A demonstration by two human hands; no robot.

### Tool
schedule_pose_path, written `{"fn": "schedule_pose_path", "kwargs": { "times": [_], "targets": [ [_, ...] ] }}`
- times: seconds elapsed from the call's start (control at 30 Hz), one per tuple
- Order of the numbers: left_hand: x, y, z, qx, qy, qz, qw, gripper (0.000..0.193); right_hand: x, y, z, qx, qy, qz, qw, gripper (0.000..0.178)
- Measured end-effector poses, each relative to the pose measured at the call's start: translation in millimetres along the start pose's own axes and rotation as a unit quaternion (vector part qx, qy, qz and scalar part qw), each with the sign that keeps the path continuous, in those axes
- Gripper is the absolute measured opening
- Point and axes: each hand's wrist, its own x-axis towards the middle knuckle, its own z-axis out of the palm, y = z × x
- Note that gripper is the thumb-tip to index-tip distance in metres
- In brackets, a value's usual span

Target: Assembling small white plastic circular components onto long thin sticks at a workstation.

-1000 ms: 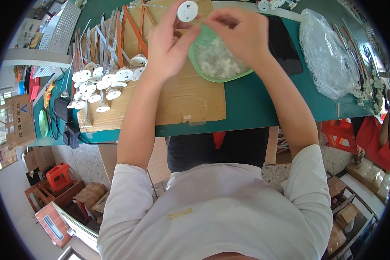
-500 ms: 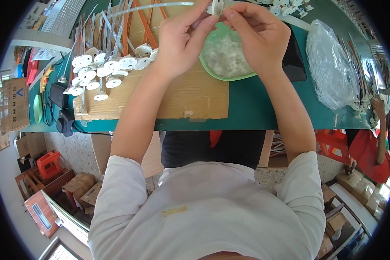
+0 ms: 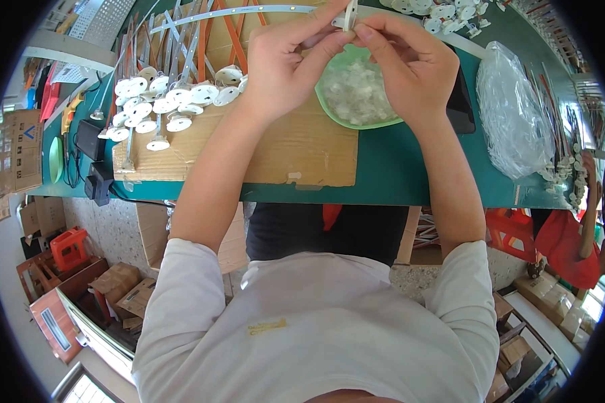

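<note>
Above the bowl, my left hand (image 3: 282,70) is closed, its thumb and fingers pinching a white round disc (image 3: 349,15) seen nearly edge-on. A white LED strip light (image 3: 249,10) runs leftward from behind these fingers. My right hand (image 3: 417,77) is closed too, its thumb and fingertips pressed together against the disc's right side; whatever they hold is too small or hidden to name. Below both hands is a light green bowl (image 3: 368,125) full of small translucent pieces (image 3: 357,94). Several LED strips with white discs on their ends (image 3: 141,107) lie piled left of my left forearm.
Cardboard (image 3: 302,158) covers part of the green table (image 3: 390,174). To the right lie a black flat object (image 3: 461,101) and a clear plastic bag (image 3: 511,114). More white discs (image 3: 444,12) sit at the far right. Black adapters (image 3: 99,181) rest at left. Another person (image 3: 568,248) is at the right edge.
Both hands have shifted slightly right, and the disc has turned and moved a little right and nearer. The view has also shifted slightly.
</note>
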Motion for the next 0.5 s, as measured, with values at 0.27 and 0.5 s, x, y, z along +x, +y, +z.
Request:
{"fn": "schedule_pose_path", "kwargs": {
  "times": [0.27, 0.5],
  "targets": [
    [19, 45, 4, 0.091, -0.019, -0.164, 0.982, 0.046, 0, -4, -1, -0.115, -0.003, -0.122, 0.986, 0.008],
    [38, 66, 6, 0.258, -0.116, -0.308, 0.908, 0.046, 4, -2, 9, -0.159, 0.053, -0.21, 0.963, 0.008]
  ]
}}
